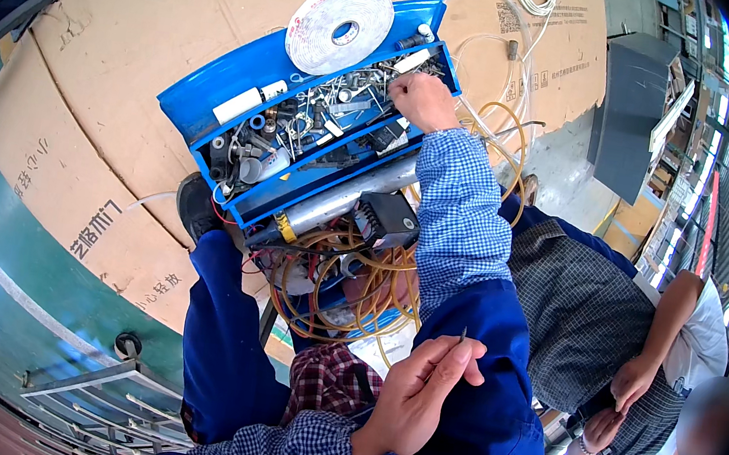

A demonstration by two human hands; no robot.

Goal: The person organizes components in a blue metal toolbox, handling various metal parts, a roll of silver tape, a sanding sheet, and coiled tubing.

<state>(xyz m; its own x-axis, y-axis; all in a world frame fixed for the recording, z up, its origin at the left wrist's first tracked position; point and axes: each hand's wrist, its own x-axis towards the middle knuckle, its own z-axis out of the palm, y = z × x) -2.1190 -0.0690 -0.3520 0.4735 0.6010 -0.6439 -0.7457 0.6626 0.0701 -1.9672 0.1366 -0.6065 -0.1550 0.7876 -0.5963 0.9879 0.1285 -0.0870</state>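
My left hand [412,397] is held low in front of me, with a small dark screw or bit [463,334] pinched between thumb and forefinger, its pointed tip up. My right hand [424,102] reaches into the far right part of an open blue metal toolbox [178,106]. Its curled fingers touch the mixed screws, rivets and fittings [353,93] in the upper tray; whether they grip anything is hidden. A white roll of tape [320,34] with red print leans on the raised lid, left of that hand. White cylindrical pieces [237,106] lie along the tray's edge.
Below the toolbox are a metal tube [354,202], a black box-shaped device [387,220] and coiled amber hose [299,318]. Cardboard [120,47] covers the surface beyond. Clear tubing [528,63] loops at upper right. Another person [580,308] is close on the right, hands together.
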